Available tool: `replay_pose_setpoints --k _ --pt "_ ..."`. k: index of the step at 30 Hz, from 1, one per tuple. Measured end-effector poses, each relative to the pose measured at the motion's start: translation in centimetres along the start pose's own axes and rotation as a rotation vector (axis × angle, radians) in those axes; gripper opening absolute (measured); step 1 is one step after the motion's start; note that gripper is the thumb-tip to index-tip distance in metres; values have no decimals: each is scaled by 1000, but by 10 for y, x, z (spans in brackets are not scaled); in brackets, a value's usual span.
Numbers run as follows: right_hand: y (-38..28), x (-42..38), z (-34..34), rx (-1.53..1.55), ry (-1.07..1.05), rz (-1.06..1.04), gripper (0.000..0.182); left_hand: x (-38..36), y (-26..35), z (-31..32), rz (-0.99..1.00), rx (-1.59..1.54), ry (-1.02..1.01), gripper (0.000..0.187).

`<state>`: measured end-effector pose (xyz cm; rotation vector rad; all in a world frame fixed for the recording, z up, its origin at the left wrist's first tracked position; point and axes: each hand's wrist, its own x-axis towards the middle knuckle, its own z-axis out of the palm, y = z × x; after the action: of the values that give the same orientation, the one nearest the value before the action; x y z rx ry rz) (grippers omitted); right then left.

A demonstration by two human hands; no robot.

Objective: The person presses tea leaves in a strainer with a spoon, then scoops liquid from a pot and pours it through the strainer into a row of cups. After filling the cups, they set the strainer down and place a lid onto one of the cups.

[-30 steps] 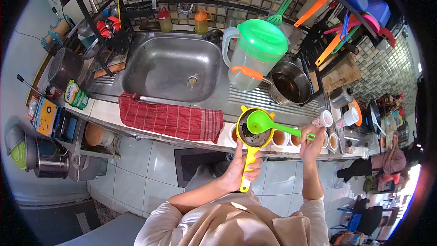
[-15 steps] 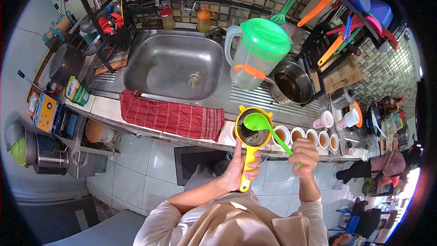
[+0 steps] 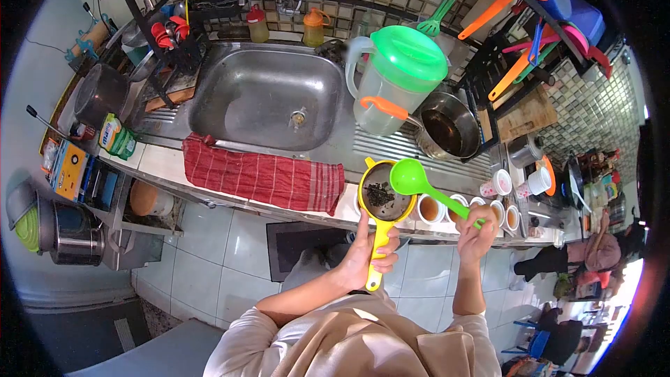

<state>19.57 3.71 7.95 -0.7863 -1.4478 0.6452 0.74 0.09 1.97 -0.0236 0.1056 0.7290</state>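
Observation:
My left hand (image 3: 368, 254) is wrapped round the handle of a yellow strainer (image 3: 384, 234), which is held over the counter's front edge. Dark wet tea leaves (image 3: 380, 194) lie in its mesh. My right hand (image 3: 477, 234) grips the handle of a green ladle (image 3: 412, 177). The ladle's bowl hangs just over the strainer's right rim. A row of several small cups with amber-brown liquid (image 3: 428, 209) stands along the counter edge, partly behind the ladle and my right hand. Part of another cup is hidden under the strainer.
A steel pot (image 3: 447, 129) holding dark liquid stands on the drainboard, beside a clear pitcher with a green lid (image 3: 398, 73). Left of these is the steel sink (image 3: 269, 98). A red cloth (image 3: 262, 178) lies along the counter front. Pink-patterned cups (image 3: 497, 183) stand at right.
The green ladle has lifted out of the strainer and moved right with my right hand, uncovering the tea leaves. My left hand and the strainer have barely shifted.

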Motion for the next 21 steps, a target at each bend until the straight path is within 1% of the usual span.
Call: replay_pose_setpoints --k 2,4,6,7,8,10,12,14,15,16,18,19,21 --pt "3 0 -9 256 77 156 44 -2 4 2 -4 12 5 60" --pt "2 4 -11 304 93 174 40 -4 8 4 -5 21 -16 60" --pt "-5 9 -10 501 257 225 37 -5 10 7 2 27 -13 60" --pt "-2 9 -15 555 303 239 34 -6 11 8 10 33 -11 60" --pt "-2 10 -16 557 307 239 34 -7 12 9 7 34 -8 60" --pt "-3 14 -19 473 429 219 34 -8 12 11 11 30 10 60" --pt "7 6 -25 433 417 199 34 -9 13 13 10 29 20 60" --pt "17 -3 -24 173 507 265 33 -10 12 15 8 26 29 60" --pt "16 -8 -21 101 503 359 34 -10 12 15 10 24 29 60" --pt "17 -12 -15 99 506 358 34 -10 11 15 13 23 28 60" --pt "24 -19 -5 94 365 448 35 -8 9 15 12 31 25 60" --pt "26 -22 0 94 366 448 35 -7 8 15 13 40 23 60" --pt "31 -27 7 15 223 556 37 -6 5 15 9 55 32 60"
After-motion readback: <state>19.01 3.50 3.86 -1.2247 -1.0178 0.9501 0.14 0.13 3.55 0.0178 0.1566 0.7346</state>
